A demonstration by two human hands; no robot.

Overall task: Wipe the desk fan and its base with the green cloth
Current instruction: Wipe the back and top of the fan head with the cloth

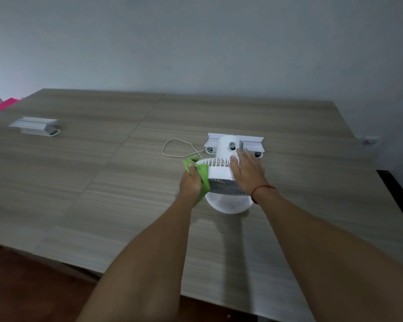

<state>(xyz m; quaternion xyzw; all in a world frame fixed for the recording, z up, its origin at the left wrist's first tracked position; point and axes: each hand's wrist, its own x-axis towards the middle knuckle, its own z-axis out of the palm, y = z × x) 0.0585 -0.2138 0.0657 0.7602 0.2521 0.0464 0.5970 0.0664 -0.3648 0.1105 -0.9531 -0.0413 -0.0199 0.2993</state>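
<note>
A white desk fan (pixel 220 169) stands on the wooden table (pixel 102 173), its grille facing me and its round base (pixel 228 203) below. My left hand (pixel 190 181) presses a green cloth (pixel 203 174) against the left side of the fan's grille rim. Flat on the right side of the fan head rests my right hand (pixel 247 170), fingers spread and steadying it. A red string circles my right wrist. The fan's white cord (pixel 175 147) loops on the table behind it.
A white bracket-like box (pixel 235 141) sits right behind the fan. Another white box (pixel 36 126) with a cord lies at the far left of the table. A pink object (pixel 0 106) pokes in at the left edge. The wall runs along the table's back.
</note>
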